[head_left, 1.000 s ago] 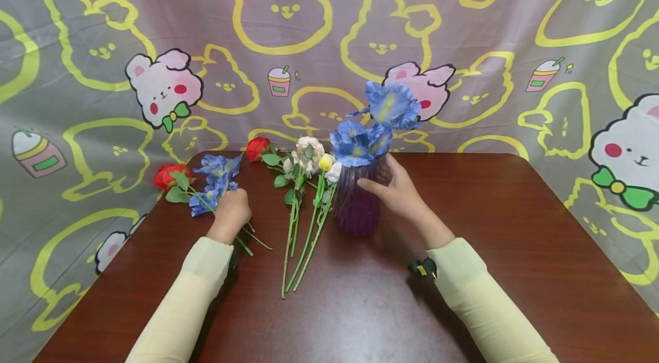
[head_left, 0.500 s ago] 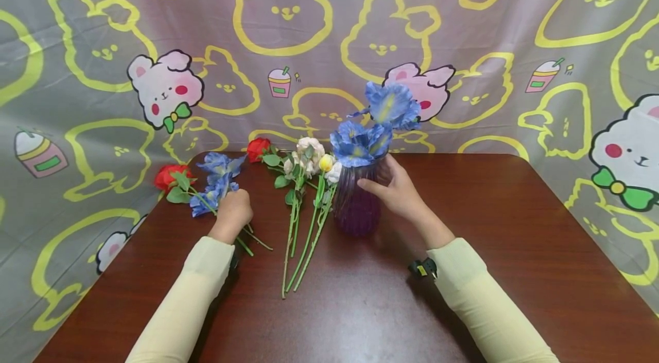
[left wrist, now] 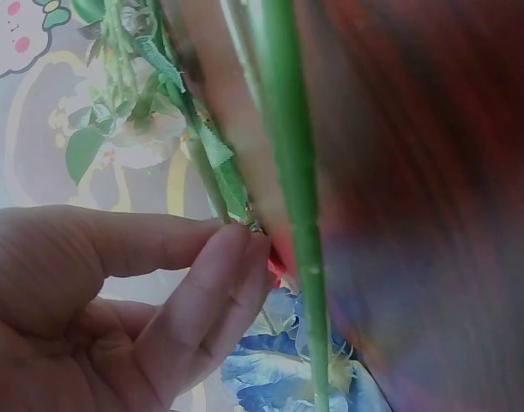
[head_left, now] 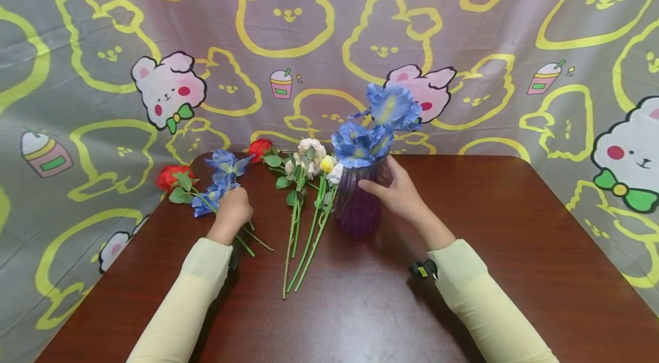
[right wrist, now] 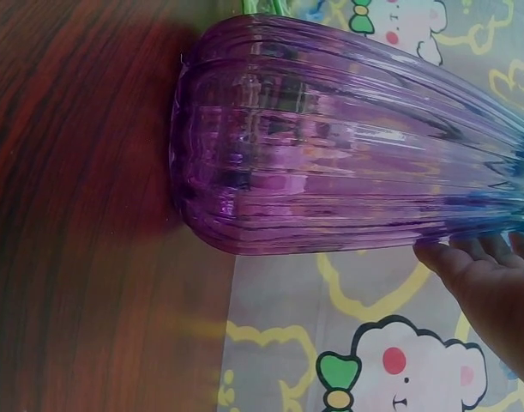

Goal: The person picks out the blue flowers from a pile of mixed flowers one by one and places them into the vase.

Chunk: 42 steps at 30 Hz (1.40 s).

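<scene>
My left hand (head_left: 233, 211) is low over the table at the left, thumb and fingertips pinching a thin stem at the blue flowers (head_left: 222, 188). In the left wrist view a thicker green stem (left wrist: 300, 197) passes in front of the hand, and blue petals (left wrist: 279, 378) show below it. My right hand (head_left: 400, 188) grips the neck of a ribbed purple glass vase (head_left: 357, 211), thumb in front and fingers behind. The vase stands upright on the table. Two large blue blooms (head_left: 378, 128) rise from its mouth.
A red rose (head_left: 174, 178) lies beside the left hand's flowers. Between hand and vase lie another red rose (head_left: 261, 149), white flowers (head_left: 310, 156) and a yellow bud (head_left: 327, 164), stems toward me. A patterned curtain (head_left: 309, 20) hangs behind the brown table (head_left: 494, 226).
The blue flowers by my left hand have shifted slightly right, while that hand stays almost in place. My right hand and the vase have not moved. The head view has shifted a little.
</scene>
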Motion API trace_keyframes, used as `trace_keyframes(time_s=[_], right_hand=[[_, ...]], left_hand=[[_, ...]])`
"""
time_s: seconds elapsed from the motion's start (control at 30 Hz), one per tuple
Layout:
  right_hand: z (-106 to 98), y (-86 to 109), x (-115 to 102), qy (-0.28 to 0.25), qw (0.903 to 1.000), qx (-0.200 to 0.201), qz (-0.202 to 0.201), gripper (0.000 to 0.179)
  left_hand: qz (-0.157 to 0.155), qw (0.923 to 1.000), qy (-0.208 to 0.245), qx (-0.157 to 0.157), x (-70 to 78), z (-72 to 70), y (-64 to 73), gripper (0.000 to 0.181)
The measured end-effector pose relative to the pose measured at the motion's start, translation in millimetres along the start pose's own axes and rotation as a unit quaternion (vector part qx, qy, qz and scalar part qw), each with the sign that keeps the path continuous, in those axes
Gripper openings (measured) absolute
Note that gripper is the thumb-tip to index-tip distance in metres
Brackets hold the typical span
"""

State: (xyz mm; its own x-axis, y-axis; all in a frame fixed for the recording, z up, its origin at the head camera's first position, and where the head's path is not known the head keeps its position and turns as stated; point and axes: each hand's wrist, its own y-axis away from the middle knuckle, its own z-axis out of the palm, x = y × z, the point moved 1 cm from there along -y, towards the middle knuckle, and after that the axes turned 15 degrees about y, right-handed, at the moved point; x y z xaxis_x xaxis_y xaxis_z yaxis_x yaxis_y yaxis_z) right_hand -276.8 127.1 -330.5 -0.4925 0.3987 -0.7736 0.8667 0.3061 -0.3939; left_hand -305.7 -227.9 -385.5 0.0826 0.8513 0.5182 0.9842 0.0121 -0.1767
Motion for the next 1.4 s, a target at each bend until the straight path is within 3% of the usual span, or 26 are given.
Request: trace_keyframes(time_s=[0.33,0.73,1.0,1.13,1.3,1.4], right_hand=[[-0.3,0.9,-0.3,0.004,1.0000,-0.003,0.003,0.074],[0.8,0.8,0.7,0.005,1.0000,-0.005,-0.002,0.073],[0.5,-0.7,4.5,0.004,0.9999,-0.003,-0.010,0.074],[0.0,-0.6,4.4,0.005,0.9999,-0.004,-0.009,0.074],[-0.7,0.1,0.6,0.009,0.9999,-0.008,-0.004,0.074],[-0.9,0.0,0.2,0.009,0.9999,-0.010,-0.003,0.075]], left_hand=[[-0.009,0.9994,0.033,0.000,5.2,-3.0,0.8,0.008],[-0.017,0.9976,0.067,0.002,16.4,-10.2,4.4,0.025],[0.003,0.9977,0.067,0.008,25.2,-13.4,7.2,0.033],[0.013,0.9975,0.067,0.015,30.3,-13.5,8.8,0.034],[0.001,0.9967,0.080,0.013,34.1,-13.1,8.7,0.036],[0.000,0.9956,0.092,0.016,37.5,-13.3,8.7,0.027]])
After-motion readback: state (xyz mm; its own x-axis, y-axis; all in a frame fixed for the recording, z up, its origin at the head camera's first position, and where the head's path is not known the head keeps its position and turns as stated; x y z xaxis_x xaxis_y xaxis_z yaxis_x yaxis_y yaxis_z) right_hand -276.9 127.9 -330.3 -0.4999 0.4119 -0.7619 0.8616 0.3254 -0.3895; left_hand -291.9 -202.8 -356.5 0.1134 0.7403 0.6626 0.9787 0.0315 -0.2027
